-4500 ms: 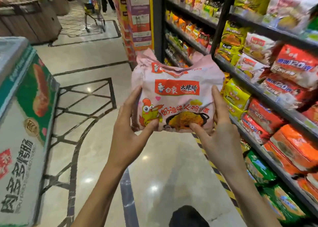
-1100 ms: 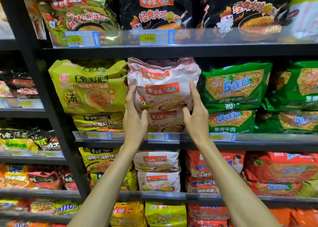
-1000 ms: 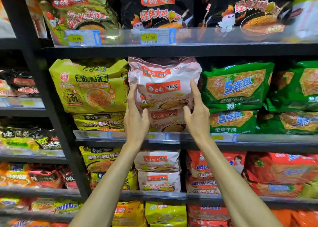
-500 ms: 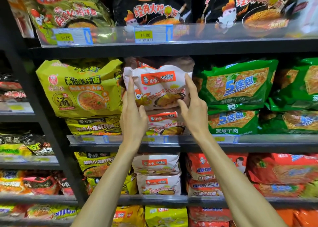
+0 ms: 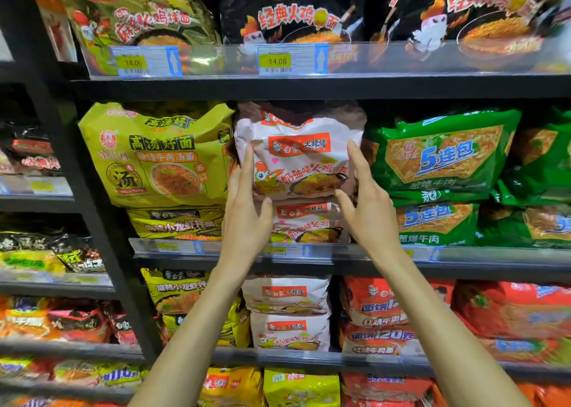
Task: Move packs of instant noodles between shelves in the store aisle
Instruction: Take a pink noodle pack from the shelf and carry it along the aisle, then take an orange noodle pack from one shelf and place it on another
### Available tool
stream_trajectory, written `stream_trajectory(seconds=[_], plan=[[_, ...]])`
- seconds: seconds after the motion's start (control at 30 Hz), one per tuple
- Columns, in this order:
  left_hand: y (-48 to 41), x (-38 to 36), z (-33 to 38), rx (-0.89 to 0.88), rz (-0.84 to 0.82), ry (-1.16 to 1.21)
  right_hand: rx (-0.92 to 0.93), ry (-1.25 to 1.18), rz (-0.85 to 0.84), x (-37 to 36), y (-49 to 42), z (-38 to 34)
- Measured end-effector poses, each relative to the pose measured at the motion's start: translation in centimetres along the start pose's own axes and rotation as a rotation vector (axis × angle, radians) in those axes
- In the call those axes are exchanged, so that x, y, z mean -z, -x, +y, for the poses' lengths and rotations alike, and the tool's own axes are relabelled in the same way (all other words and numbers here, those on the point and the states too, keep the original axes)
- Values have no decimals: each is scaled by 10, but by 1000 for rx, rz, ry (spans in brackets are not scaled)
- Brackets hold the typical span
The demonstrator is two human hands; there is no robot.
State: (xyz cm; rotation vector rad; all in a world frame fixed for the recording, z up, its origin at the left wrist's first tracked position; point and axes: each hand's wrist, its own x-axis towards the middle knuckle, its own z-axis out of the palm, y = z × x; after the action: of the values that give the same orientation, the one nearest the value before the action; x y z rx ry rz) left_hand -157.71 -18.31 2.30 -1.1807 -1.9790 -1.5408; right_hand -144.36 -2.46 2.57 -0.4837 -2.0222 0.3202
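A store aisle's dark metal shelving fills the view, crammed with glossy noodle packs. On the middle shelf, a pink pack sits on top of a matching pack. A yellow pack is at its 9 o'clock and a green pack at its 3 o'clock.

The left grip lies at the pink pack's 8 o'clock edge and the right grip at its 4 o'clock edge. Neither curls round it: fingers lie straight against the sides and thumbs touch the lower front.

The pack is a pillowy rectangle of thin, crinkled plastic film. It likely handles light, soft and a little slippery, with brittle noodle blocks inside. Flat pressure on both side edges seems the safest hold, since hard squeezing could crush the contents.
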Motion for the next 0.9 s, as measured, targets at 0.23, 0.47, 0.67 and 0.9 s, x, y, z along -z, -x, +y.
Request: stream_trajectory(seconds=[0.23,0.47,0.67,0.9], plan=[[9,17,5,4,-81,-47,-11,142,-177,22,5,-17],[23,37,9,-49,-117,-164,-50,338,-272,45,16,-33],[30,67,19,-101,-437,-513,13,654,-633,73,31,-59],[49,86,18,-87,-786,-765,-41,738,-870,78,61,-94]])
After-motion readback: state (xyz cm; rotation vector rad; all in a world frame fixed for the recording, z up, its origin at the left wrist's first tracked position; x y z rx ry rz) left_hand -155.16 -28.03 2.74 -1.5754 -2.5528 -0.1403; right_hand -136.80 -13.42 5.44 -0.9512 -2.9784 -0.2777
